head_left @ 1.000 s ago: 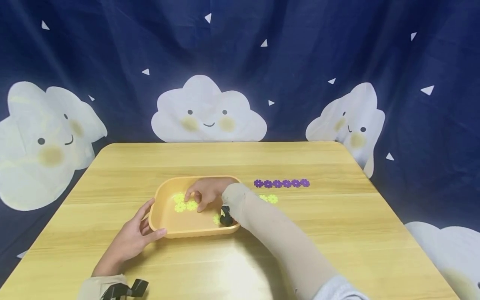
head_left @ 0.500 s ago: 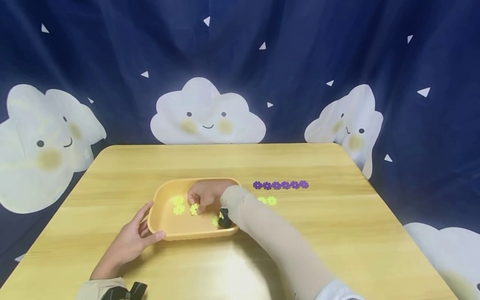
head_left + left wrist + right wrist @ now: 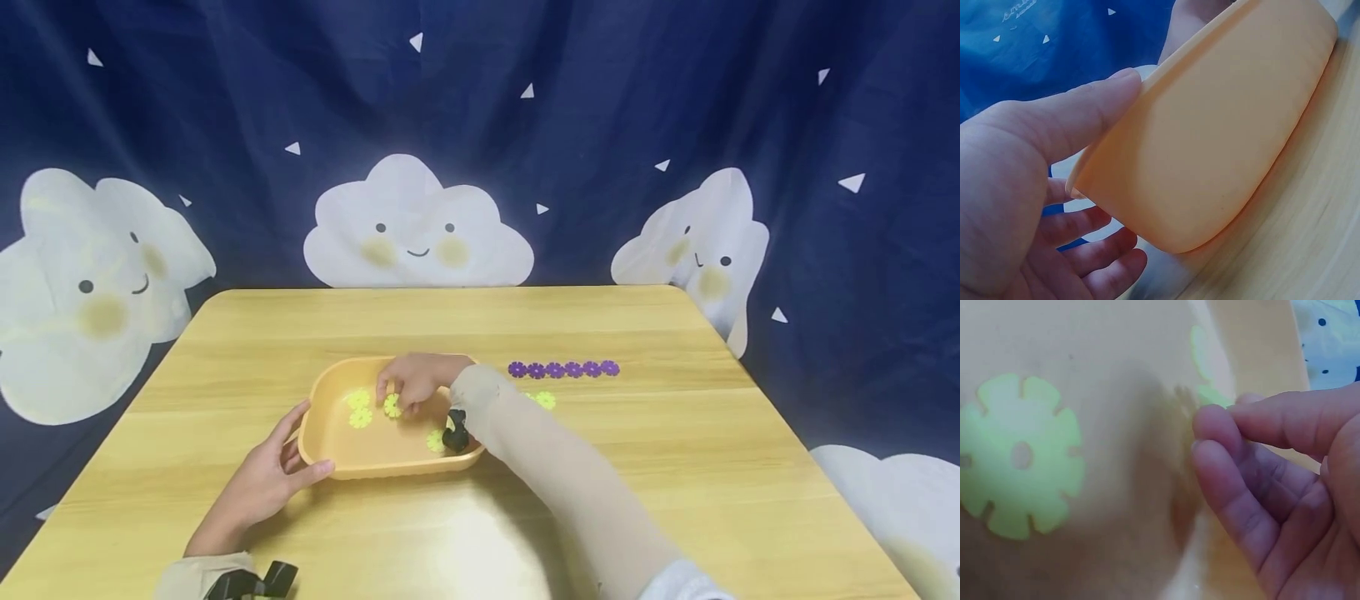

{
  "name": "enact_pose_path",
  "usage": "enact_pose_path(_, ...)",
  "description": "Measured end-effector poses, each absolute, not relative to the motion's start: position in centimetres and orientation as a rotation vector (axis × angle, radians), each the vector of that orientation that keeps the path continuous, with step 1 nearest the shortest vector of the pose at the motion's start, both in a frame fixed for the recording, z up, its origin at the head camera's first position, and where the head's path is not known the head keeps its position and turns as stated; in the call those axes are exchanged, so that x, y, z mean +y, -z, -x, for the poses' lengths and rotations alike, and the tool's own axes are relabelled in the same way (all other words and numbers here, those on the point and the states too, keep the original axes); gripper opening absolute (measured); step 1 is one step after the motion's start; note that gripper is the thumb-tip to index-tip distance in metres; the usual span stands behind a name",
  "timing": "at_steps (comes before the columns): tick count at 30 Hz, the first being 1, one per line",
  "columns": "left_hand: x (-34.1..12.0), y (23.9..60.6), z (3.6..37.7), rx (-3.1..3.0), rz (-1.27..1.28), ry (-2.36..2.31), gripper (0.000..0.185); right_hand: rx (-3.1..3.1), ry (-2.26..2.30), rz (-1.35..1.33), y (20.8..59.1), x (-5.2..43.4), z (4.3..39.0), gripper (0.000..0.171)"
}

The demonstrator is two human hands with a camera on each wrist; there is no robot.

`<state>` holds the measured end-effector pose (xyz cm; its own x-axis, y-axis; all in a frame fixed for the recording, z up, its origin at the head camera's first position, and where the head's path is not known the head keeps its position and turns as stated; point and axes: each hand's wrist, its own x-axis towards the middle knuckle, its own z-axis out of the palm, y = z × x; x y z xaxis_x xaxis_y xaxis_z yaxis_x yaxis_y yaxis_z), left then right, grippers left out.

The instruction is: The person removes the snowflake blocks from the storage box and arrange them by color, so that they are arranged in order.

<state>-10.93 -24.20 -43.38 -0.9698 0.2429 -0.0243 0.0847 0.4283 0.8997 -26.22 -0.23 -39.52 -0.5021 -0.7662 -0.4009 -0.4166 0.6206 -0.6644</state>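
My left hand (image 3: pixel 258 479) holds the left end of an orange-yellow plastic tray (image 3: pixel 390 471). In the left wrist view the thumb lies along the tray's rim, the other fingers beyond and below its end wall. My right hand (image 3: pixel 420 382) reaches into the tray, thumb and fingertips pinching a yellow-green notched flower-shaped disc (image 3: pixel 392 406). In the right wrist view the fingertips largely hide that disc. Two more such discs, the nearer one (image 3: pixel 361 417) among them, lie in the tray's left part. Another disc (image 3: pixel 1022 456) lies near the right wrist.
Right of the tray, a straight row of purple flower discs (image 3: pixel 564 369) lies on the wooden table (image 3: pixel 675 467). A yellow-green disc (image 3: pixel 545 401) sits below that row, partly beside the right sleeve (image 3: pixel 555 467). Behind the table hangs a dark blue cloud-print curtain (image 3: pixel 480 100).
The right hand first closed its fingertips on a yellow-green disc, away from its neighbours, then shifted slightly toward the tray's far side with it. The left hand has stayed at the tray's end.
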Motion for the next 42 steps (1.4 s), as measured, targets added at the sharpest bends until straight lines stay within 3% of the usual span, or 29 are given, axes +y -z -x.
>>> enact_pose_path(20, -24.1, 43.0, 11.1, 2.550, -0.289, -1.547, 0.103, 2.234, 0.661, 0.922, 36.8, 2.1, 26.8, 0.049)
enact_pose_path(33, -24.2, 43.1, 10.8, 2.544, -0.291, -1.559, 0.102, 2.318, 0.657, 1.070, 35.7, 5.2, 26.8, 0.049)
enact_pose_path(42, -24.3, 43.3, 11.0, 2.554, -0.299, -1.553, 0.102, 2.333, 0.788, 0.990, 34.9, 7.5, 26.7, 0.047)
